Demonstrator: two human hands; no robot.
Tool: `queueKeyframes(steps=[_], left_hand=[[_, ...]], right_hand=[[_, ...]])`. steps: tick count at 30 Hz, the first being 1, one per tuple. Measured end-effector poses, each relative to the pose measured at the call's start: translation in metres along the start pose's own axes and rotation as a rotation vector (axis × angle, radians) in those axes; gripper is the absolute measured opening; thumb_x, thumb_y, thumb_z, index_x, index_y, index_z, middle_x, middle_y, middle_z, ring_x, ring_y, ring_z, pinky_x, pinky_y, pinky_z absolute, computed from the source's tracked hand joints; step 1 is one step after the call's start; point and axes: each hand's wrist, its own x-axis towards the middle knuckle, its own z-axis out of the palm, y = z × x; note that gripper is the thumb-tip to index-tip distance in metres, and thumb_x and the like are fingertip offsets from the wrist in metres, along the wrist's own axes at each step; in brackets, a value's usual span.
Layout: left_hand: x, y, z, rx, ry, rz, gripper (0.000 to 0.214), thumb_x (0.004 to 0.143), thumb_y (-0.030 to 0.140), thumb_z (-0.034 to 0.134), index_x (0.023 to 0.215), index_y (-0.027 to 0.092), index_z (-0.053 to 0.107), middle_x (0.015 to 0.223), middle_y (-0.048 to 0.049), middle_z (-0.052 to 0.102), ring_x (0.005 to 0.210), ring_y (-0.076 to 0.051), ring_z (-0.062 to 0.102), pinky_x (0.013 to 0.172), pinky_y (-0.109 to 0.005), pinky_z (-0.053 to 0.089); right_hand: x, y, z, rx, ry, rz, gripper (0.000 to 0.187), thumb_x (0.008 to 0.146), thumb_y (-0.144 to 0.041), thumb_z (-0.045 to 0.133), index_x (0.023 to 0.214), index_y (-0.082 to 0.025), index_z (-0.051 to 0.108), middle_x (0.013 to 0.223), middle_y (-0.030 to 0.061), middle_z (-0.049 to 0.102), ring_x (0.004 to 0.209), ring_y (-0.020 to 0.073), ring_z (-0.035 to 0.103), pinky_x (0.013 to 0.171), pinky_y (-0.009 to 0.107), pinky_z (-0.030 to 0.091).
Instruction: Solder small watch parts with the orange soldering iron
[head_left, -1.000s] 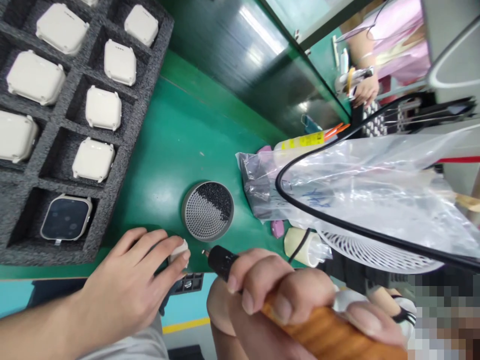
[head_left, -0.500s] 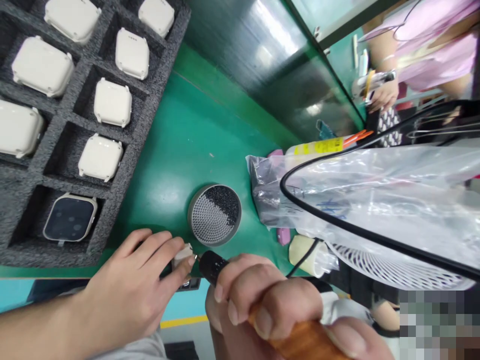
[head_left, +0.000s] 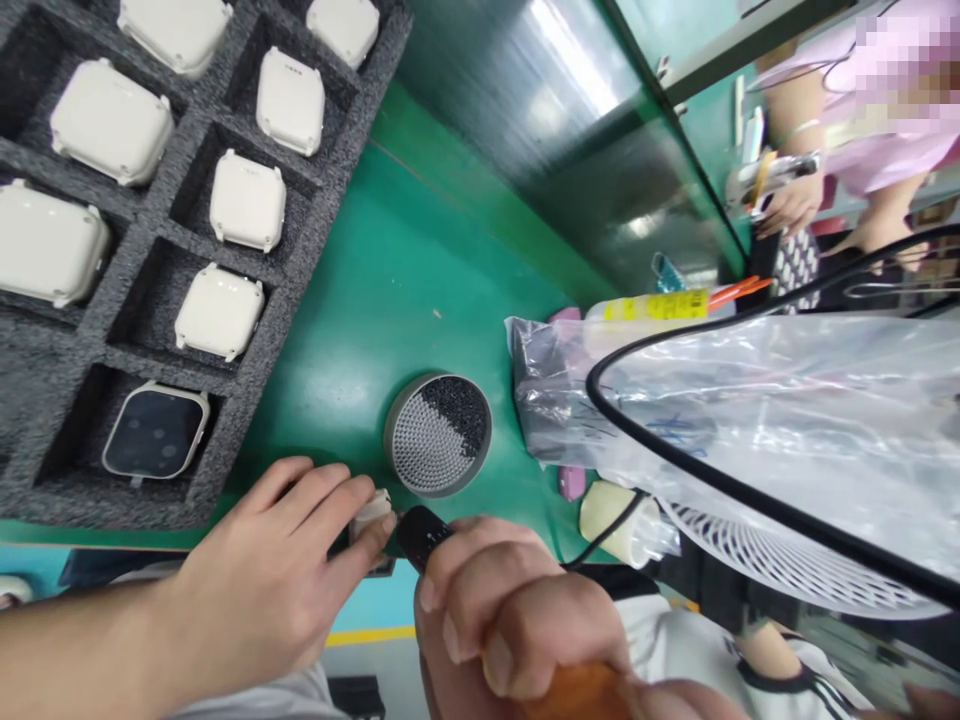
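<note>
- Small cream plastic part (head_left: pixel 373 510), lower left of the round grey mesh-bottomed dish (head_left: pixel 438 435): largely covered by the fingertips of the left hand (head_left: pixel 262 585); shape unclear.
- Orange-brown wooden-handled tool (head_left: pixel 581 692), below the dish: handle wrapped by the right hand (head_left: pixel 510 625) and cut by the bottom edge; tip too small to make out.
- Black foam compartment tray (head_left: pixel 300 238), left of the dish: cut by the top and left edges.
- Blue writing on the clear plastic bag (head_left: pixel 787 430), right of the dish: illegible.
- Person in a pink top (head_left: pixel 885 140), far upper right of the dish: partly pixelated, cut by the right edge.
</note>
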Motion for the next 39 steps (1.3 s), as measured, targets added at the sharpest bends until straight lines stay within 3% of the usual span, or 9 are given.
queueKeyframes(steps=[2,7,9,12,14,19,25,30,39], left_hand=[[-0.001,0.000,0.000,-0.005,0.000,0.000,0.032,0.098,0.021,0.057,0.127,0.018,0.070,0.129,-0.0117,0.068,0.118,-0.032,0.057,0.103,-0.051,0.040],[-0.001,0.000,-0.001,-0.003,0.002,-0.005,0.031,0.097,0.020,0.059,0.126,0.019,0.071,0.127,-0.0115,0.068,0.116,-0.032,0.057,0.102,-0.051,0.040],[0.000,-0.001,0.000,0.000,-0.002,-0.006,0.033,0.095,0.020,0.061,0.127,0.020,0.071,0.127,-0.0115,0.068,0.115,-0.032,0.057,0.101,-0.051,0.040],[-0.002,-0.002,0.001,0.022,-0.008,0.004,0.041,0.091,0.018,0.060,0.131,0.020,0.070,0.131,-0.0118,0.068,0.116,-0.033,0.057,0.101,-0.052,0.040],[-0.004,-0.002,0.000,0.043,-0.027,0.032,0.051,0.087,0.015,0.058,0.137,0.017,0.067,0.139,-0.0115,0.067,0.120,-0.033,0.056,0.104,-0.053,0.039],[-0.006,-0.002,-0.004,0.042,-0.051,0.056,0.060,0.081,0.012,0.056,0.141,0.014,0.065,0.154,-0.0142,0.058,0.130,-0.036,0.053,0.107,-0.054,0.037],[0.001,0.001,-0.001,0.101,0.012,0.007,0.032,0.102,0.031,0.061,0.131,0.021,0.071,0.123,-0.0136,0.066,0.112,-0.033,0.058,0.096,-0.051,0.042],[0.001,0.000,0.002,0.106,0.024,0.011,0.031,0.105,0.032,0.059,0.131,0.022,0.072,0.122,-0.0131,0.066,0.111,-0.033,0.058,0.095,-0.051,0.043],[-0.003,-0.001,0.004,0.084,0.033,0.010,0.034,0.100,0.023,0.062,0.132,0.020,0.072,0.124,-0.0124,0.066,0.111,-0.032,0.058,0.098,-0.051,0.043]], right_hand=[[-0.002,0.000,-0.002,0.061,-0.005,0.025,0.046,0.111,-0.048,0.036,0.082,-0.029,0.066,0.062,-0.0040,0.060,0.063,0.0206,0.067,0.066,0.045,0.061],[0.002,0.008,-0.018,0.106,-0.322,0.087,0.043,0.109,-0.053,0.036,0.093,-0.029,0.068,0.074,-0.0008,0.070,0.077,0.0241,0.072,0.076,0.051,0.063],[0.002,0.015,-0.010,0.165,-0.201,-0.034,0.033,0.107,-0.052,0.043,0.104,-0.030,0.067,0.078,-0.0016,0.070,0.072,0.0217,0.071,0.067,0.046,0.062],[0.003,0.020,0.013,0.254,0.241,-0.345,0.026,0.106,-0.041,0.046,0.124,-0.028,0.059,0.081,-0.0046,0.062,0.058,0.0129,0.062,0.050,0.034,0.056],[0.006,0.016,0.021,0.202,0.380,-0.411,0.025,0.104,-0.041,0.048,0.121,-0.025,0.059,0.080,-0.0055,0.060,0.055,0.0111,0.058,0.047,0.031,0.052],[0.011,0.004,0.013,0.158,0.372,-0.209,0.039,0.103,-0.063,0.048,0.113,-0.027,0.060,0.081,-0.0043,0.059,0.061,0.0156,0.058,0.056,0.039,0.053],[0.004,0.013,0.012,0.193,0.380,-0.182,0.045,0.098,-0.068,0.058,0.117,-0.028,0.058,0.083,-0.0045,0.060,0.063,0.0154,0.058,0.058,0.038,0.052],[0.006,0.010,0.015,0.173,0.396,-0.177,0.043,0.097,-0.066,0.061,0.113,-0.026,0.061,0.079,-0.0040,0.061,0.060,0.0162,0.058,0.055,0.038,0.052],[0.002,0.013,0.011,0.157,0.393,-0.204,0.049,0.107,-0.067,0.033,0.116,-0.026,0.057,0.078,-0.0040,0.060,0.060,0.0153,0.060,0.055,0.038,0.053]])
